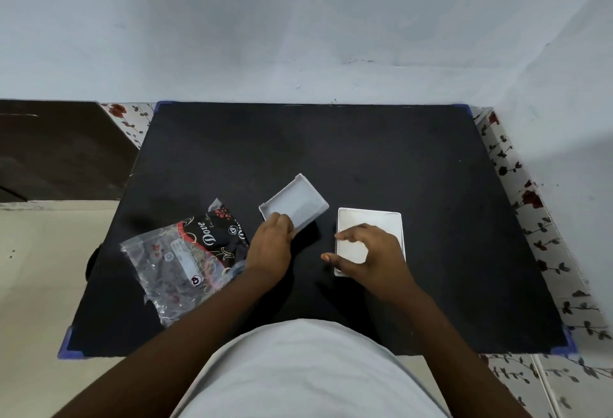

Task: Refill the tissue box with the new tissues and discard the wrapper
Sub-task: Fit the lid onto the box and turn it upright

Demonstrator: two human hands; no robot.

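On the black table [365, 152], my left hand [270, 247] grips the near corner of a white box lid [297, 202], which is tilted and shows its hollow inside. To its right lies the white tissue box base [370, 222], filled with white tissues. My right hand [368, 253] rests over the near part of that box, fingers spread and curled, pressing on the tissues. The clear and black plastic wrapper [185, 255], printed "Dove", lies crumpled and empty on the table left of my left hand.
The table stands against a pale wall [298, 36], with blue tape at its corners. Flowered tiles [530, 218] run along the right side. A dark panel [59, 152] and beige floor lie to the left.
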